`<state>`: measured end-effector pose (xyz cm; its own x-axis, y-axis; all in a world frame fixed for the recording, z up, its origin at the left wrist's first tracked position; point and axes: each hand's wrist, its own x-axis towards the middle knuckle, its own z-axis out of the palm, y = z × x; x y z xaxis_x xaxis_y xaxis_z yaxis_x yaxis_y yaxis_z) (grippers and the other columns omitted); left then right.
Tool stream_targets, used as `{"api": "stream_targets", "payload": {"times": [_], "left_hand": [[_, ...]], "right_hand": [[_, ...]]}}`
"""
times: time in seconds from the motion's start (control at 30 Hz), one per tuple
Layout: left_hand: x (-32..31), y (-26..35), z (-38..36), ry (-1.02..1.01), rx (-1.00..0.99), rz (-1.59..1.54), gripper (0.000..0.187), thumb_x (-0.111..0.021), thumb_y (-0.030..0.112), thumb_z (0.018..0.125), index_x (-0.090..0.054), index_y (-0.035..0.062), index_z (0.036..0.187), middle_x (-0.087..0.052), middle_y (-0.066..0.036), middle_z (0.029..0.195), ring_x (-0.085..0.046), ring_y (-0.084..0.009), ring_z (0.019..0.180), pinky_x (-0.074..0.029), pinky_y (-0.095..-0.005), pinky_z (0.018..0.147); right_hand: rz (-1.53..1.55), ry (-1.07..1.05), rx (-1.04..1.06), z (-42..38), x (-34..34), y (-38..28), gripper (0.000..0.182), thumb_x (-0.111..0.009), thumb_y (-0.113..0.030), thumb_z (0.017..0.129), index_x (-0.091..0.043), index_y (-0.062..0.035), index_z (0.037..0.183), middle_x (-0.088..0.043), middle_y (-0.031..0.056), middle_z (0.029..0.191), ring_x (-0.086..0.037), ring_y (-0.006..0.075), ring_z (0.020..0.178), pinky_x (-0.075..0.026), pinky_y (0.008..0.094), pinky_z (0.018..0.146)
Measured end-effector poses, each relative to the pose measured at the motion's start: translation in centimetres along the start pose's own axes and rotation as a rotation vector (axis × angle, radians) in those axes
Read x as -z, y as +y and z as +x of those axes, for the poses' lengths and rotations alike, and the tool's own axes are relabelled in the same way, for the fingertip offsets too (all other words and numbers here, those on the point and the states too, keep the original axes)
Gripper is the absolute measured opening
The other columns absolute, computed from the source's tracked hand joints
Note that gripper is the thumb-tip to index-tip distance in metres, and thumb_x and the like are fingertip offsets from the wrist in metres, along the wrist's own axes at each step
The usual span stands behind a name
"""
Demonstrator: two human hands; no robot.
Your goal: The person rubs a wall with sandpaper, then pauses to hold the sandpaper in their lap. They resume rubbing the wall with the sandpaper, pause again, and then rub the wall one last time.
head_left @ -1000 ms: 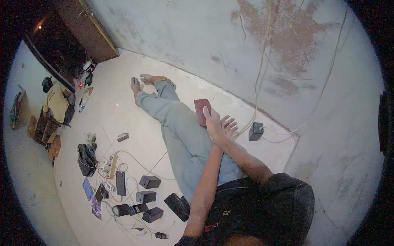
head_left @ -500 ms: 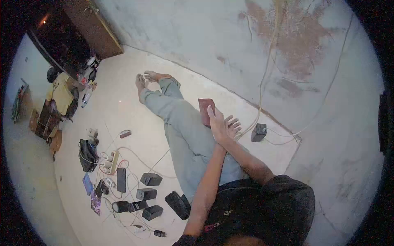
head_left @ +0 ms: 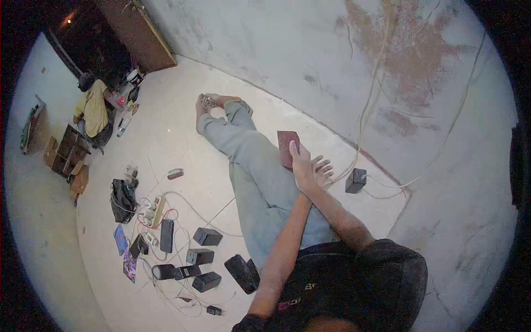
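Note:
My right hand [head_left: 302,169] grips a flat, dark red rectangular piece [head_left: 287,148] with a slightly bent top edge, its thumb lying across the near face. My forearms cross at the wrists, the right one over the left. Just beyond the crossing, my left hand [head_left: 323,170] lies open with its fingers spread and nothing in it. Both hands are above my outstretched legs in grey-green trousers [head_left: 251,149]. To the right of my left hand a black box-shaped adapter [head_left: 355,181] rests on the floor, with pale cables running from it.
Left of my legs lie several black blocks [head_left: 207,237], a power strip [head_left: 159,210], tangled cables, a black bag [head_left: 123,200] and a black phone-like slab [head_left: 241,273]. A person in a yellow shirt [head_left: 95,113] sits near the doorway. A stained wall [head_left: 332,105] borders the floor on the right.
The whole view has shifted slightly to the right as my head moved. My crossed hands keep the same pose, and the dark red piece is still in my right hand.

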<state>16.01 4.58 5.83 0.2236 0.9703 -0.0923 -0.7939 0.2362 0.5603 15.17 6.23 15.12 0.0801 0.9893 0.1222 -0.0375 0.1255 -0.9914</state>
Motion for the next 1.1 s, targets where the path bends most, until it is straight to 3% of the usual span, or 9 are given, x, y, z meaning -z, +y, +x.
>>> {"api": "stream_targets", "payload": {"times": [0.17,0.23,0.27,0.33,0.47,0.53,0.57,0.73,1.1], "left_hand": [[0.0,0.0,0.0,-0.037,-0.027,0.008,0.052,-0.045,0.040,0.092,-0.038,0.0077,0.132,-0.046,-0.017,0.126,-0.049,-0.0315,0.107,-0.043,-0.0462,0.091],[0.4,-0.2,0.2,-0.029,-0.005,-0.023,0.052,-0.045,0.041,0.092,-0.038,0.0074,0.132,-0.045,-0.017,0.127,-0.049,-0.0317,0.108,-0.043,-0.0460,0.091],[0.6,-0.2,0.3,-0.028,-0.005,-0.023,0.052,-0.045,0.041,0.092,-0.038,0.0074,0.132,-0.045,-0.017,0.127,-0.049,-0.0317,0.108,-0.043,-0.0460,0.091],[0.9,-0.2,0.4,-0.041,0.011,-0.056,0.053,-0.045,0.042,0.092,-0.038,0.0071,0.131,-0.046,-0.017,0.126,-0.049,-0.0316,0.108,-0.043,-0.0461,0.091],[0.8,-0.2,0.3,-0.053,-0.024,0.012,0.053,-0.045,0.042,0.093,-0.038,0.0069,0.131,-0.045,-0.018,0.126,-0.048,-0.0322,0.110,-0.043,-0.0471,0.092],[1.0,-0.3,0.4,-0.092,-0.037,0.014,0.052,-0.045,0.041,0.093,-0.038,0.0065,0.131,-0.045,-0.019,0.126,-0.048,-0.0335,0.111,-0.042,-0.0483,0.093],[1.0,-0.3,0.4,-0.091,-0.037,0.015,0.052,-0.045,0.041,0.093,-0.038,0.0065,0.131,-0.045,-0.019,0.126,-0.048,-0.0335,0.111,-0.042,-0.0483,0.093],[0.8,-0.3,0.5,-0.047,-0.005,-0.009,0.052,-0.047,0.039,0.093,-0.036,0.0066,0.132,-0.044,-0.020,0.126,-0.047,-0.0343,0.112,-0.041,-0.0487,0.095],[0.6,-0.2,0.3,-0.027,0.003,-0.026,0.054,-0.046,0.039,0.093,-0.034,0.0062,0.134,-0.044,-0.019,0.126,-0.048,-0.0332,0.112,-0.041,-0.0489,0.095]], "right_hand": [[-0.110,-0.088,-0.084,-1.1,0.9,-3.6,0.055,-0.040,-0.050,0.095,-0.057,-0.0004,0.110,-0.061,0.0164,0.097,-0.055,0.0251,0.088,-0.042,0.0332,0.081],[-0.327,-0.090,-0.301,-2.2,1.0,-6.5,0.061,-0.037,-0.056,0.093,-0.055,-0.0030,0.117,-0.059,0.0212,0.108,-0.054,0.0340,0.102,-0.040,0.0382,0.088],[-0.327,-0.091,-0.301,-1.9,0.8,-5.4,0.061,-0.037,-0.056,0.093,-0.055,-0.0030,0.117,-0.059,0.0212,0.108,-0.054,0.0340,0.102,-0.040,0.0382,0.088],[-0.174,0.038,0.010,-1.2,0.3,-2.4,0.053,-0.042,-0.047,0.095,-0.058,0.0031,0.097,-0.061,0.0210,0.084,-0.055,0.0324,0.078,-0.042,0.0381,0.073],[-0.344,0.029,-0.080,-3.2,0.9,-7.2,0.055,-0.040,-0.049,0.095,-0.058,0.0027,0.099,-0.061,0.0222,0.089,-0.057,0.0343,0.085,-0.042,0.0393,0.076],[-0.124,-0.054,-0.184,-2.6,0.7,-6.2,0.061,-0.036,-0.055,0.094,-0.054,-0.0034,0.120,-0.058,0.0204,0.110,-0.052,0.0356,0.105,-0.040,0.0396,0.090],[-0.123,-0.055,-0.184,-2.1,0.5,-5.2,0.061,-0.036,-0.055,0.094,-0.054,-0.0034,0.120,-0.058,0.0204,0.110,-0.052,0.0356,0.105,-0.040,0.0396,0.090],[-0.150,-0.034,-0.110,0.4,0.1,1.2,0.050,-0.043,-0.044,0.096,-0.057,0.0017,0.112,-0.063,0.0109,0.098,-0.055,0.0212,0.086,-0.042,0.0310,0.083],[0.023,-0.085,-0.076,-0.5,0.5,-1.5,0.049,-0.043,-0.043,0.096,-0.058,0.0013,0.111,-0.061,0.0086,0.099,-0.052,0.0177,0.088,-0.039,0.0293,0.084]]}}
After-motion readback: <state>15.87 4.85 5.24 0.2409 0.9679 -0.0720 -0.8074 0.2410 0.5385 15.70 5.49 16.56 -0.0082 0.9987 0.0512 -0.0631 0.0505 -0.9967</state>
